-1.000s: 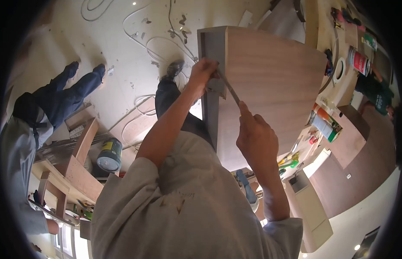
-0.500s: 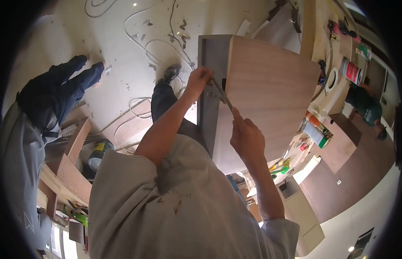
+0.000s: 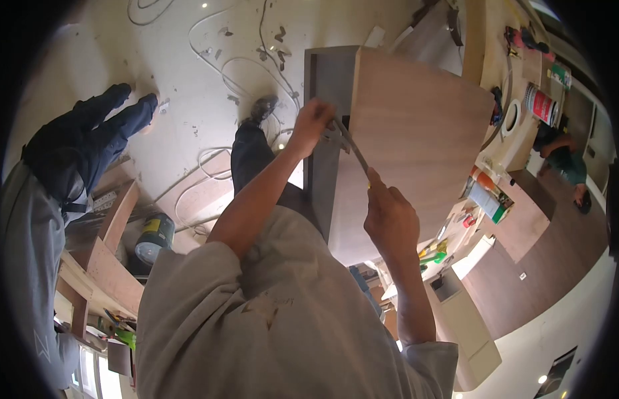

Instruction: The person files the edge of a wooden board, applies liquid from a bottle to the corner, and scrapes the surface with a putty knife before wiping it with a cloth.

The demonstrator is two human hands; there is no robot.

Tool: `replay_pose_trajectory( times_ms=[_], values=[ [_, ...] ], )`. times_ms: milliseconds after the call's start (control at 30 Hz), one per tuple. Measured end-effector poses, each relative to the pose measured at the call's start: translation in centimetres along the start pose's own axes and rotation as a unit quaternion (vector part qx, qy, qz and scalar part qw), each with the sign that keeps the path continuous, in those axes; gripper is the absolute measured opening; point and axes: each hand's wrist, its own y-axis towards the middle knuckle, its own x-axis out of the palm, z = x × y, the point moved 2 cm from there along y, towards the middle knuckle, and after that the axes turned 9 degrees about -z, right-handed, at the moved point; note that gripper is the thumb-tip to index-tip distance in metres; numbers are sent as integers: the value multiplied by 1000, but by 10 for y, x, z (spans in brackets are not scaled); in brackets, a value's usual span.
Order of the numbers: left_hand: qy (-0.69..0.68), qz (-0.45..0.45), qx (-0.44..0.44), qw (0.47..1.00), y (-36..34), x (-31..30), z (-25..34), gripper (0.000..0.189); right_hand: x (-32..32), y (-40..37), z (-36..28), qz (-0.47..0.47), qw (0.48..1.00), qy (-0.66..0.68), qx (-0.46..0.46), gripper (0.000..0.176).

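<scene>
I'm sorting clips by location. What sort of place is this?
Probably a carpentry or fit-out site: a wood panel is being worked with a file, loose cables lie across the floor, and a red can stands nearby.

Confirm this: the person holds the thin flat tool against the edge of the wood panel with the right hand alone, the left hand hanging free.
Not quite. The left hand is not free: it grips the far end of the thin flat tool at the edge of the wood panel. The right hand holds the near end, as the head view shows. The rest stands.
</scene>
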Motion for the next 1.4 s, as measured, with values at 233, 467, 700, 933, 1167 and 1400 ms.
replay_pose_trajectory(
  times_ms=[233,467,700,933,1167,1400],
  values=[
    [15,-13,-9,1000,16,-8,10,26,-4,12,3,-7,1000,-5,-1,42],
    [-107,7,38,993,48,12,59,28,-54,30,-4,38,997,60,7,37],
    [26,37,-62,997,33,-34,-11,33,13,44,5,0,1000,10,-2,40],
    [-41,36,-4,999,45,0,40,27,-18,37,2,33,999,3,-17,42],
    [-3,30,-22,999,27,-12,8,26,-10,35,2,-10,1000,-9,-8,48],
    [64,13,-57,996,20,-17,-2,29,9,18,2,-28,999,-25,2,49]
  ],
)
